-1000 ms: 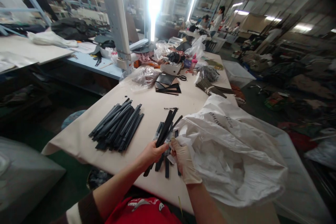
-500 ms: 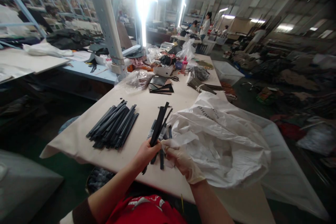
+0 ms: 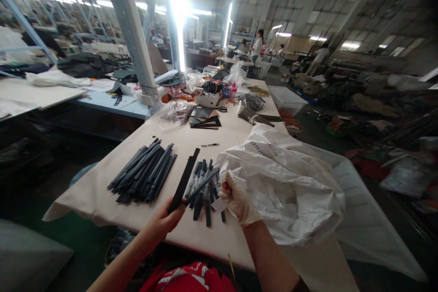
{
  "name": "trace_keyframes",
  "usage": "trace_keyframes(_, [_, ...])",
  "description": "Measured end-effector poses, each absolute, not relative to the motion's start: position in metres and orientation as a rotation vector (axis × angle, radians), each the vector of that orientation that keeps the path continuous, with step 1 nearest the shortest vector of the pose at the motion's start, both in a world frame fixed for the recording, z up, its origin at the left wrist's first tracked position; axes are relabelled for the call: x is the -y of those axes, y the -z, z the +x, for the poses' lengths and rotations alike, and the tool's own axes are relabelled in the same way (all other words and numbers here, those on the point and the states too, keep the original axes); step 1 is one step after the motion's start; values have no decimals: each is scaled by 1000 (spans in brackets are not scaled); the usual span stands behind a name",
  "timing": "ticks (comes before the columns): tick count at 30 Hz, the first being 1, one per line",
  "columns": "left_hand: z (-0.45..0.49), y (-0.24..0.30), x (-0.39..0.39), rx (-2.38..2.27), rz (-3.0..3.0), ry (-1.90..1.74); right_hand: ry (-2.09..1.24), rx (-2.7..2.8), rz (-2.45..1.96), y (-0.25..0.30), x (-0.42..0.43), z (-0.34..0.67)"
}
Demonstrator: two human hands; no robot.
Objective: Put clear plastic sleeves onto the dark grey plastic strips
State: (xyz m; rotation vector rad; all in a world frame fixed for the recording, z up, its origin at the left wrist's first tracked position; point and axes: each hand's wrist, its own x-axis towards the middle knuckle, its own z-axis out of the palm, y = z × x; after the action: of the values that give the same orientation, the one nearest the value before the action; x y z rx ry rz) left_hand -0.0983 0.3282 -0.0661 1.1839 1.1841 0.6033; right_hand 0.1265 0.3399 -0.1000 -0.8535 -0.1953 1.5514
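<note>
Ideally we pinch the wide black strip [image 3: 186, 178] firmly in our left hand [image 3: 164, 221] while our right hand [image 3: 238, 198] (gloved) grips the thin strip [image 3: 201, 186], so they part cleanly.

black strips [image 3: 200, 187], white bag [image 3: 290, 191], beige table [image 3: 219, 139]

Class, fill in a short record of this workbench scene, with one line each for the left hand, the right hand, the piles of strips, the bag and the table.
Left hand: the bare left hand grips a black strip bundle, tilted up and away.
Right hand: the gloved right hand is closed in a fist at the edge of the white bag; what it grips is unclear.
Between hands: small pile of black strips.
Further left: large pile of black strips, apart from the small one.
Surface: beige table.
</note>
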Motion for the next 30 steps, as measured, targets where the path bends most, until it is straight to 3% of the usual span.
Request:
trace_keyframes(9, [-120, 49, -331, -1201, 1486, -581, -1583, 262, -944, 84, -341, 125])
trace_keyframes(18, [-125, 61, -347, -1199, 1798, -454, -1421, 804, -1250, 83, -335, 139])
trace_keyframes(25, [-87, 75, -350, -1183, 1696, -682, -1607, 925, -1175, 80, -322, 83])
trace_keyframes(30, [-83, 94, -349, -1223, 1718, -590, -1254, 518, -1153, 92, -328, 77])
